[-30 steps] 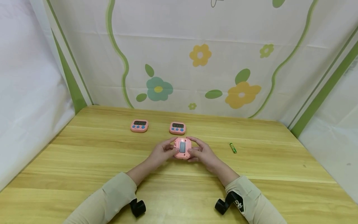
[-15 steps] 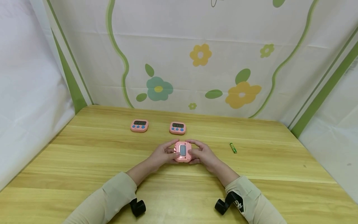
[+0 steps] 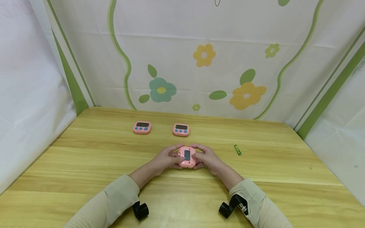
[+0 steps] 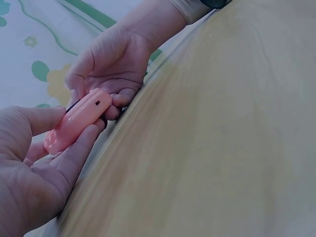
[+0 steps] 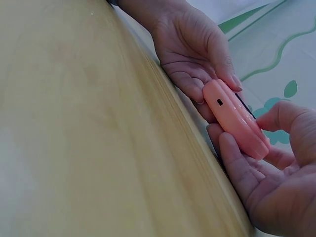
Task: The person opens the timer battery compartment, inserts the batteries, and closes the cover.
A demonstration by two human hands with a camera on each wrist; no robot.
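Between both hands is a pink digital timer (image 3: 188,163), its back with a dark rectangular panel turned up in the head view. The left hand (image 3: 164,159) grips its left side, thumb on the back face and fingers round the edge. On the opposite side the right hand (image 3: 209,160) pinches it the same way, thumb on top. Both wrist views show the timer (image 4: 81,121) edge-on, with a small dark slot in its pink rim. Its front face is hidden from the head camera.
Two more pink timers with blue buttons, one at the left (image 3: 142,128) and one behind the hands (image 3: 181,130), lie face up on the wooden table (image 3: 85,152). A green battery (image 3: 238,150) lies to the right. A flowered white cloth (image 3: 182,63) hangs behind the table.
Both hands have brought the held timer slightly nearer the person. Its back panel looks darker now. The other timers and the battery stay where they were.
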